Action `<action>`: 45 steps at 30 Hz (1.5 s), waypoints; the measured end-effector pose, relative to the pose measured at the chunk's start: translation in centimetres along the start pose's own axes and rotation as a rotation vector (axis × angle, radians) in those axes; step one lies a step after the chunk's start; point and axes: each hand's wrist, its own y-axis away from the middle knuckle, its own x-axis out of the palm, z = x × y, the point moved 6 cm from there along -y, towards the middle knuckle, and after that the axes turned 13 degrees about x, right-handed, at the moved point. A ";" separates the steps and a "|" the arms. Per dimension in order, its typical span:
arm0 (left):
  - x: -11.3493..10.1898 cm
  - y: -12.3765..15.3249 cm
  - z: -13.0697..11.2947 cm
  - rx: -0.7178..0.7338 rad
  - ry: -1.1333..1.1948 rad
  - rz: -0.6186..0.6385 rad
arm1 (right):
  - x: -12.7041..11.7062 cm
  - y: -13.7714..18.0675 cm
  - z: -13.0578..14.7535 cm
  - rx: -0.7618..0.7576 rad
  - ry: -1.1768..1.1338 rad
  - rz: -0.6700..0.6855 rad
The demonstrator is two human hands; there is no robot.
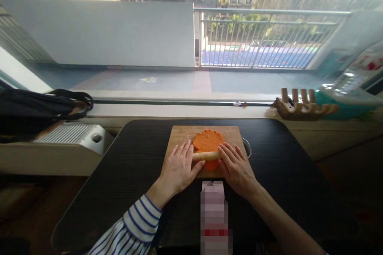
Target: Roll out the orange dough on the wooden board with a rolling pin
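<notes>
A flattened sheet of orange dough (208, 139) with a ragged far edge lies on a wooden cutting board (179, 133). Across it rests a pale wooden rolling pin (206, 156), and a strip of the orange dough shows on its near side. My left hand (181, 165) is closed over the pin's left end, fingers on the far side and thumb on the near side. At the other end, my right hand (236, 167) holds the pin the same way. Both ends of the pin are hidden under my hands.
The board lies on a black table (128, 167), a metal handle (247, 147) at its right. A blurred-out pink carton-like object (214, 211) stands near me. On the windowsill are a black bag (36, 107), a brown rack (299, 107) and a teal container (341, 103).
</notes>
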 end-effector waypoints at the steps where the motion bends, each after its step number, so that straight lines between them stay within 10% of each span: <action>1: 0.0 0.2 -0.2 0.009 -0.012 -0.011 | -0.1 0.3 0.1 -0.003 -0.003 -0.009; 12: -0.2 1.8 -0.7 0.187 -0.029 -0.117 | -1.6 2.5 0.6 -0.060 -0.051 -0.138; 21: -1.7 -2.4 -1.8 0.207 0.077 -0.077 | -3.5 -0.7 -2.5 0.043 -0.138 -0.131; 45: 0.9 -5.6 1.2 0.106 0.057 -0.024 | 0.0 -6.0 -3.2 0.223 0.109 -0.046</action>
